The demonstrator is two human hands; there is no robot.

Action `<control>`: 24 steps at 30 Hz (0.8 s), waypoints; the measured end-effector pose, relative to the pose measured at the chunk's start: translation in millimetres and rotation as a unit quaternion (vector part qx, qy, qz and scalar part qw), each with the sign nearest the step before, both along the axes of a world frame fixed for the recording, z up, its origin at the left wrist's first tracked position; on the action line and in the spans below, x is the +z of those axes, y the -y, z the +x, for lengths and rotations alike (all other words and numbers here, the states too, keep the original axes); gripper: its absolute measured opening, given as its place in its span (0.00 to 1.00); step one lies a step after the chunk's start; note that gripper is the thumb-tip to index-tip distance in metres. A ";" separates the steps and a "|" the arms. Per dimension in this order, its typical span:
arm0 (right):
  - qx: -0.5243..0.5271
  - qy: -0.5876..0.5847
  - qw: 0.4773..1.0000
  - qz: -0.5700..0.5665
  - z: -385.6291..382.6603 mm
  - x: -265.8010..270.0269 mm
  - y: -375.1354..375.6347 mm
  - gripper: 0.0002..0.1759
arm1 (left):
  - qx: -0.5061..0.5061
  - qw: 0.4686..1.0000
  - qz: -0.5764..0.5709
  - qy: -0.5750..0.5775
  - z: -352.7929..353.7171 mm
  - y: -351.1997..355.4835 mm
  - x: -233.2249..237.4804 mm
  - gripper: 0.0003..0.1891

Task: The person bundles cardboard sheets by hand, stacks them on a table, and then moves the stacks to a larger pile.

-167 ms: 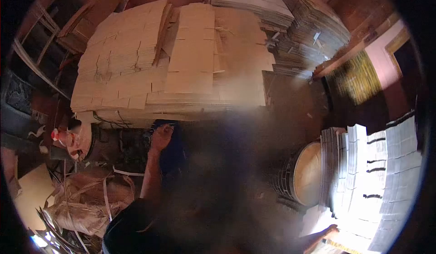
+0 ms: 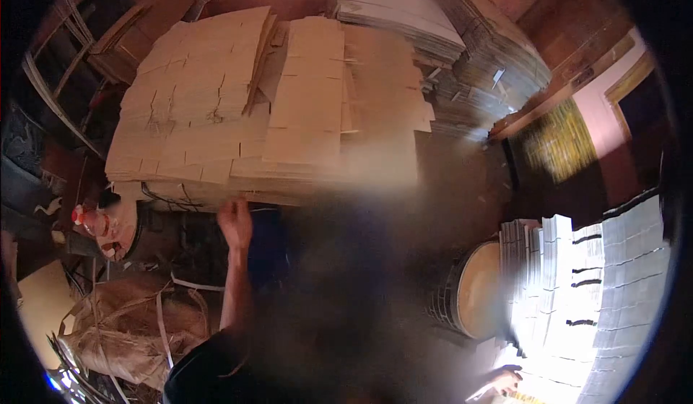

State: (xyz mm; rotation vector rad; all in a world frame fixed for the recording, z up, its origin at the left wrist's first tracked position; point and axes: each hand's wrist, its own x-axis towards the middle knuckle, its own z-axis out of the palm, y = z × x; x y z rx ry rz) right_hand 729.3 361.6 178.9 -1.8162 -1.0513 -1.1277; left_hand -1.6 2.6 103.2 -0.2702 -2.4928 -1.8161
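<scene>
My left hand is raised at the front edge of a wide stack of flat cardboard sheets. Its fingers are bent together; whether they touch the sheets or hold something small I cannot make out. Down at the lower right, my right hand has its fingers apart, with nothing visible in them. It is close to the brightly lit upright stacks of slotted cardboard, and glare washes out part of it. A blurred smear over the middle of the view hides what lies between my hands.
A round drum-like container stands left of the bright stacks. At lower left lies a brown wrapped bundle with straps, below a small round stand with a red-capped item. More cardboard stacks rise at the back right.
My left hand has moved left and slightly up to the stack's edge. My right hand has shifted left and a little lower. The view has tilted slightly.
</scene>
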 end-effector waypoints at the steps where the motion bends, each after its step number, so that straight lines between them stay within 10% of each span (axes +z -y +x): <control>1: 0.036 -0.003 0.999 0.008 -13.1 9.7 -8.5 0.18 | 0.000 1.000 0.010 0.002 5.4 -15.1 31.7 0.13; 4: 0.235 -0.148 0.960 -0.031 -103.6 12.4 -57.4 0.17 | 0.025 0.990 0.137 -0.030 0.1 -62.8 120.9 0.11; 5: 0.422 -0.189 0.882 -0.095 -188.8 23.6 -73.6 0.16 | 0.001 0.993 0.108 -0.039 -10.6 -77.8 141.7 0.12; 6: 0.599 -0.284 0.730 -0.163 -274.1 34.9 -89.8 0.15 | -0.012 0.932 0.055 -0.357 -54.5 -100.1 82.8 0.11; 7: 0.682 -0.380 0.579 -0.235 -360.2 47.4 -104.9 0.14 | -0.137 0.969 0.087 -0.184 -65.8 -112.5 93.1 0.25; 8: 0.734 -0.089 0.659 -0.136 -453.8 70.4 -80.4 0.15 | -0.139 0.984 -0.008 -0.112 -60.6 -130.2 133.0 0.29; 9: 0.694 -0.264 0.597 -0.304 -533.5 112.5 -44.4 0.17 | -0.136 0.985 -0.097 -0.036 -47.9 -146.2 169.2 0.33; 12: 0.743 -0.003 0.533 -0.405 -700.4 67.4 -104.5 0.26 | -0.175 0.982 0.040 0.050 -43.6 -171.0 154.5 0.38; 13: 0.630 0.043 0.483 -0.607 -766.7 77.8 -108.5 0.34 | -0.187 0.978 0.085 0.029 -41.8 -174.3 146.3 0.40; 15: 0.622 -0.080 0.492 -0.604 -828.4 56.8 -119.5 0.42 | -0.190 0.973 0.135 -0.005 -48.1 -190.9 145.4 0.42; 17: 0.709 -0.089 0.444 -0.541 -852.5 60.9 -91.9 0.43 | -0.042 0.993 -0.079 0.077 -51.8 -206.9 157.1 0.40; 22: 0.684 -0.108 0.333 -0.640 -840.5 100.9 -61.6 0.40 | -0.112 0.984 0.106 0.089 -92.1 -197.0 121.3 0.31; 24: 0.689 -0.336 0.139 -0.627 -791.7 151.3 -11.2 0.35 | -0.101 0.965 0.232 0.062 -108.3 -203.8 109.3 0.28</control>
